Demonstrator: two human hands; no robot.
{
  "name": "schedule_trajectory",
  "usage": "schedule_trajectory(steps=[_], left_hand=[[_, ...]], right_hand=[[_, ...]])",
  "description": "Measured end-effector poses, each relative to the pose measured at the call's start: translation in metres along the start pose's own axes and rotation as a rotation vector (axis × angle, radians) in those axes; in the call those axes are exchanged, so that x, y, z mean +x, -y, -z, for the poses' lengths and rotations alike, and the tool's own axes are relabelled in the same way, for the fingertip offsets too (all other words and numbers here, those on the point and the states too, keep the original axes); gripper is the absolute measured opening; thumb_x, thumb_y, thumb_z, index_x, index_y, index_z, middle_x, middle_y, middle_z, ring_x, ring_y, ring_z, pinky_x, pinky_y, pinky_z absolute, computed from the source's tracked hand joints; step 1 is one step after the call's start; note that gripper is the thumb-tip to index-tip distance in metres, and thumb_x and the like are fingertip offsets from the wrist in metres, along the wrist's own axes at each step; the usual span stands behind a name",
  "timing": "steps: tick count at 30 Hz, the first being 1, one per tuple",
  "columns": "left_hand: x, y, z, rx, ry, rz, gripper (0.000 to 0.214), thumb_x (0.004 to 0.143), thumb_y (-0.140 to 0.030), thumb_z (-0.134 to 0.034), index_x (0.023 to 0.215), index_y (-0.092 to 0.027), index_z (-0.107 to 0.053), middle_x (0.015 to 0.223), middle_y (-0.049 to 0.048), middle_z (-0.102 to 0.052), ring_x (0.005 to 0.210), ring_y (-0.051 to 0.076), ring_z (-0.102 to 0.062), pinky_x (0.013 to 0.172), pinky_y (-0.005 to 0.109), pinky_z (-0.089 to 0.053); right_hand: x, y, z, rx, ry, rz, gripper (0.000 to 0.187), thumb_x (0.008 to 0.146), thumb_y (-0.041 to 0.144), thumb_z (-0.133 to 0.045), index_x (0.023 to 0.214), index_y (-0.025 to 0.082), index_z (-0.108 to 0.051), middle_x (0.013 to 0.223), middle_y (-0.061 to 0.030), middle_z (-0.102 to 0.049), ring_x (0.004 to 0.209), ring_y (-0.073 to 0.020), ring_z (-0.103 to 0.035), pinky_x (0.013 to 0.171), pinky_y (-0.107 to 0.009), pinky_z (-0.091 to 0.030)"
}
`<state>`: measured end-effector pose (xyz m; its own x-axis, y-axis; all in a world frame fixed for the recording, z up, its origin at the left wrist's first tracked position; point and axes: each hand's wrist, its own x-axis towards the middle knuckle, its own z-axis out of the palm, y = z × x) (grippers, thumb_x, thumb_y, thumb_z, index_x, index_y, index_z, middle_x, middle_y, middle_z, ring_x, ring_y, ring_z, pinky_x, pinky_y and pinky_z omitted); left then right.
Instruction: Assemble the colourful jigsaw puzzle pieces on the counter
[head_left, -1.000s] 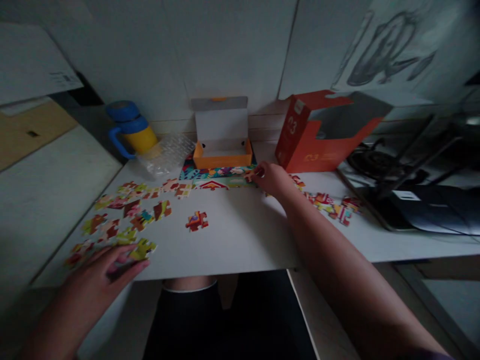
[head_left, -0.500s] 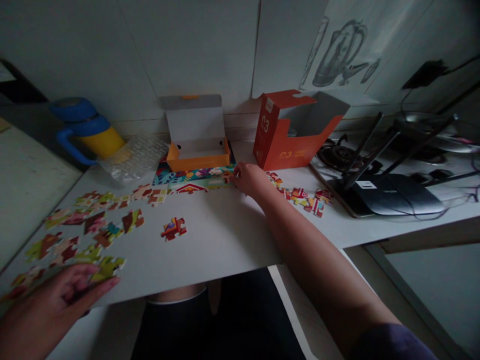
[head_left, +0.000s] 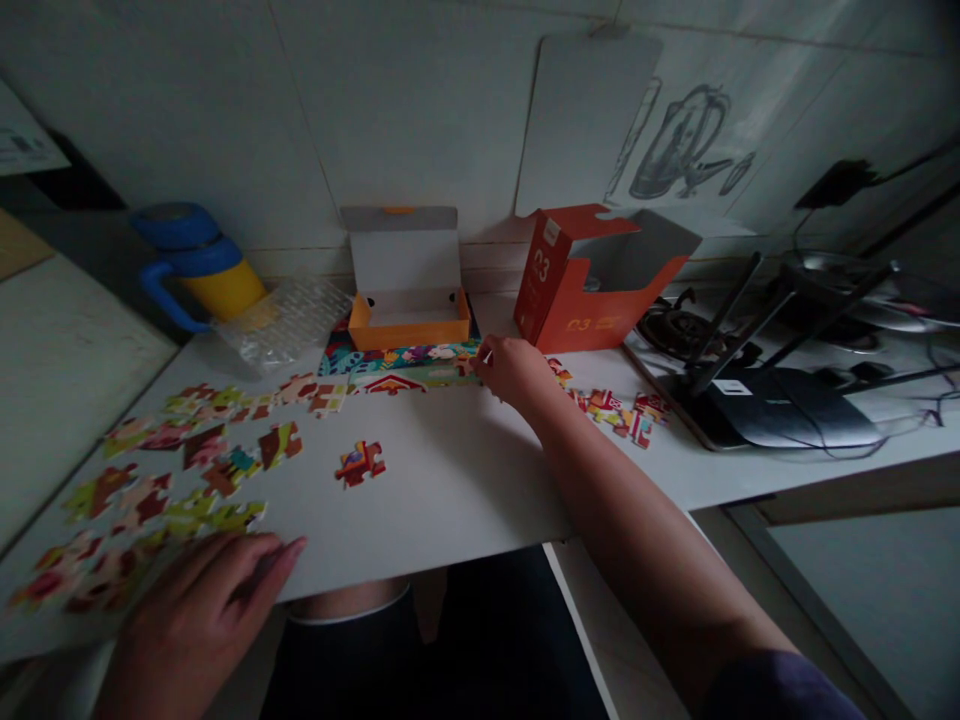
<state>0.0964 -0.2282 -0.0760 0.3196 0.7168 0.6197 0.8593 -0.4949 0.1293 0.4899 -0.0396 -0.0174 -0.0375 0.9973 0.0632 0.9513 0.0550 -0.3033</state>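
Colourful interlocking cardboard puzzle pieces (head_left: 280, 447) lie loose over the left part of the white tabletop (head_left: 465, 480), some overlapping, the nearest ones partly hidden by the person's left hand (head_left: 214, 595). That hand is palm down near the front edge, loosely open, thumb apart from the fingers (what lies under its palm cannot be seen), just beside a green piece (head_left: 240, 516). Further back, the right hand (head_left: 517, 370) has its fingertips drawn together on a small orange-brown piece (head_left: 466, 366) at the right end of a pale joined strip with a red roof shape (head_left: 390, 384). Behind that strip, a dark teal floral-patterned panel (head_left: 431, 353) shows below an open orange cardboard box (head_left: 409, 335) with a raised grey lid. One red piece with a purple patch (head_left: 360, 463) lies alone mid-table. More red-and-yellow pieces (head_left: 604, 403) are clustered right of the right hand, in front of a tall red-orange carton (head_left: 600, 310).
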Motion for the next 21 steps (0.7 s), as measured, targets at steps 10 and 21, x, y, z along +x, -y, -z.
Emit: schedule_trajectory(steps=[10,21], left_hand=[[-0.014,-0.026,-0.021,0.047,-0.072,-0.029,0.037,0.103,-0.019,-0.072,0.072,-0.023,-0.053,0.066,-0.001,-0.059,0.062,0.017,-0.055,0.067,0.035,-0.04],[-0.019,-0.028,-0.022,0.064,-0.106,-0.025,0.031,0.098,-0.012,-0.072,0.077,-0.023,-0.052,0.069,0.0003,-0.062,0.062,0.018,-0.054,0.064,0.036,-0.036]], right_hand=[[-0.09,-0.06,0.026,-0.248,-0.088,-0.089,0.031,0.106,0.048,-0.058,0.109,0.022,-0.073,0.109,-0.011,-0.081,0.088,-0.0266,-0.075,0.074,-0.035,-0.047],[-0.168,-0.189,0.011,-0.305,-0.146,-0.493,0.076,0.097,0.085,-0.044,0.118,0.019,-0.074,0.117,-0.0253,-0.075,0.109,-0.0439,-0.074,0.088,-0.054,-0.058]])
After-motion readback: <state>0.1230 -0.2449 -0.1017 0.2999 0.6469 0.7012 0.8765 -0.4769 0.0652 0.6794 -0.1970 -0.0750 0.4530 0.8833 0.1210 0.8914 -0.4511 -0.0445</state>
